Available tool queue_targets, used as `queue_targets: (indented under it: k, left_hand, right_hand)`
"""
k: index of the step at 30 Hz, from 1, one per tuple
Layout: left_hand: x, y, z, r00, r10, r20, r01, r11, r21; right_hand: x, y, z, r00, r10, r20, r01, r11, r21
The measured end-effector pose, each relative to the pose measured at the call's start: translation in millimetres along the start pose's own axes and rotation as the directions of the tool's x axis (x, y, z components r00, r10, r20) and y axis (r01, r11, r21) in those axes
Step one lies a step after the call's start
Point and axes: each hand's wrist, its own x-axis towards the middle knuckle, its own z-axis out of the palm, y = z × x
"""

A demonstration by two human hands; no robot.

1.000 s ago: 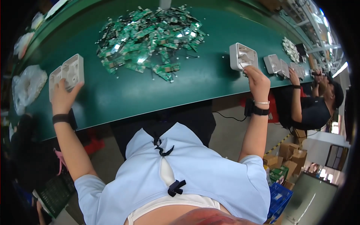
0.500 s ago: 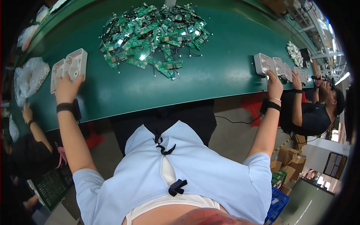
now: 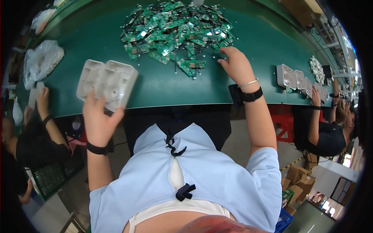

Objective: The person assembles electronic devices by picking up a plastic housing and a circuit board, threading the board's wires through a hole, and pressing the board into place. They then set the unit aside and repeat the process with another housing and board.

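My left hand grips the near edge of a white plastic housing, a two-part tray-like shell with inner compartments, tilted at the left of the bench. Its thumb is at the near right corner and the fingers reach over the front edge. My right hand hovers at the right edge of a heap of green circuit boards, thumb and forefinger apart, nothing visible between them. Thin dark leads with small white plugs stick out of the heap.
More white housings stand in a row at the right, beside a pile of small white parts. A clear plastic bag of white parts lies at the left. Co-workers sit at both sides of the green bench, their hands on white pieces.
My left hand has brought the white housing rightward and nearer to me. My right hand has left the housings at the right and moved leftward to the circuit boards.
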Motion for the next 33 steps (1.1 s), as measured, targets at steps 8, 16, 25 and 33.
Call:
queue_targets:
  k: [8,16,25,33]
  left_hand:
    - [-20,18,19,0.995,0.1,-0.029,-0.099,0.994,0.045]
    - [-16,17,32,0.989,0.137,-0.059,-0.136,0.99,0.023]
    - [-17,28,29,0.99,0.124,-0.068,-0.12,0.991,0.063]
    - [-10,31,24,0.994,0.107,-0.022,-0.109,0.989,-0.102]
  right_hand:
    - [21,-2,9,0.867,0.198,0.457,-0.345,0.901,0.264]
    - [11,-46,7,0.805,-0.193,0.561,-0.382,-0.892,0.241]
    - [27,-91,13,0.923,-0.027,0.385,-0.273,-0.751,0.602]
    - [51,-88,-6,0.926,0.326,-0.192,0.13,0.203,0.97]
